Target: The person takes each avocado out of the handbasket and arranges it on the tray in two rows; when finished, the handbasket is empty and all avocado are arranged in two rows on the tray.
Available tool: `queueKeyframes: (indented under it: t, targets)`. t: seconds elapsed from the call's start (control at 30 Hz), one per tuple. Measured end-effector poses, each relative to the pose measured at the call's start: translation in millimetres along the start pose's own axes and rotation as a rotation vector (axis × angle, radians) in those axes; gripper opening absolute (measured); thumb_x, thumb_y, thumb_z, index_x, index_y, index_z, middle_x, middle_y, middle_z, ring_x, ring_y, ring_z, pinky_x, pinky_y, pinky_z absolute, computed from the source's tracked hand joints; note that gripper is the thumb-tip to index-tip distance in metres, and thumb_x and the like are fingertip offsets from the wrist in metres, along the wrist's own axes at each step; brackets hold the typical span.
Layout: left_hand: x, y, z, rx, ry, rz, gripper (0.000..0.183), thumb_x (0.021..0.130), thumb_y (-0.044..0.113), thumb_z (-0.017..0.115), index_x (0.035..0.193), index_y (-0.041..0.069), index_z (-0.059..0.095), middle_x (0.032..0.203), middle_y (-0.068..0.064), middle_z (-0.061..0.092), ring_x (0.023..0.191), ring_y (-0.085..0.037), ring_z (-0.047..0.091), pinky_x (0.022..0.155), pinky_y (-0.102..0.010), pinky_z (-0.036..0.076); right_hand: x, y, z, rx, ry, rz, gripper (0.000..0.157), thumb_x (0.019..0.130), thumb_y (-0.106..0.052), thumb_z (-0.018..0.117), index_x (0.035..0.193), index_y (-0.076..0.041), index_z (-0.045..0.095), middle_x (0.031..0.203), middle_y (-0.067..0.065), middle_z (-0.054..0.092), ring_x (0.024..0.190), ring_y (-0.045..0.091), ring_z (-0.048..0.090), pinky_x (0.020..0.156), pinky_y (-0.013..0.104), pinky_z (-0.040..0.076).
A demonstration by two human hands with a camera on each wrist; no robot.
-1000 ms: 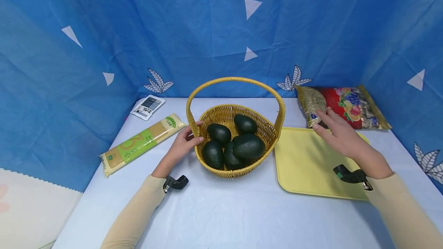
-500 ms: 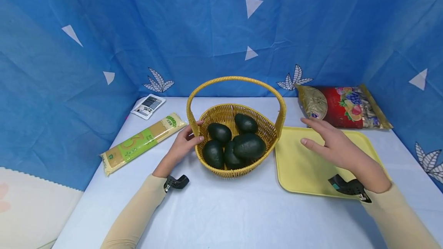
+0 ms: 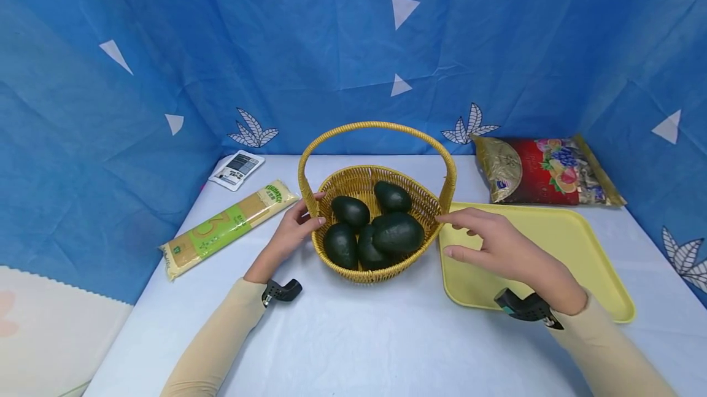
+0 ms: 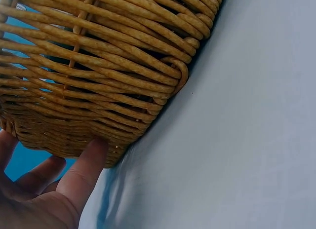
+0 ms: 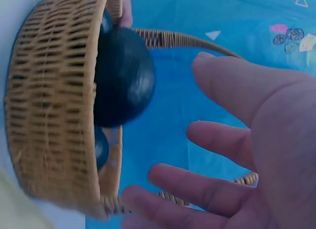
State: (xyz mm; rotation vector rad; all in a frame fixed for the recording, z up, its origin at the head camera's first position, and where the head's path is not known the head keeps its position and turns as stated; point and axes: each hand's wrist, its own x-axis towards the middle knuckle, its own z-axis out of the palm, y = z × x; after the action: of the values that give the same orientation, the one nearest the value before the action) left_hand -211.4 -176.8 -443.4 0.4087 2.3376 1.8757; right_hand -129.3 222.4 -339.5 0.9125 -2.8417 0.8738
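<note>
A yellow wicker basket (image 3: 371, 275) with a tall arched handle stands on the table, holding several dark green avocados (image 3: 397, 234). At its left side my left hand (image 3: 288, 232) holds the basket near the handle's base. The left wrist view has the thumb (image 4: 85, 172) against the woven wall (image 4: 94, 81). My right hand (image 3: 499, 243) reaches in from the right over the tray, fingers spread and fingertips close to the basket's right rim. In the right wrist view those fingers (image 5: 202, 189) hold nothing, and an avocado (image 5: 126, 78) bulges above the rim.
Under my right arm lies a yellow tray (image 3: 574, 243). Behind it rests a red and gold candy bag (image 3: 544, 170). A pack of noodles (image 3: 226, 228) and a small white pouch (image 3: 236, 170) lie left. Blue cloth (image 3: 331, 47) hangs around the back and sides.
My right hand has moved left and toward me, from beside the candy bag over the tray to the basket's right rim. The left hand and basket have stayed put.
</note>
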Motion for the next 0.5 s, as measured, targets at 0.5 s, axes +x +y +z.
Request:
queueKeyframes:
  t: [0.5]
  targets:
    - [0.6, -3.5, -1.0, 0.03, 0.0, 0.012, 0.058, 0.098, 0.011, 0.061, 0.154, 0.013, 0.044, 0.155, -0.021, 0.044, 0.136, -0.044, 0.053, 0.107, -0.047, 0.052, 44.8, -4.0, 34.4, 0.13, -0.065, -0.143, 0.04, 0.09, -0.012, 0.075, 0.129, -0.011, 0.067, 0.143, 0.021, 0.058, 0.132, 0.04, 0.055, 0.099, 0.057, 0.055]
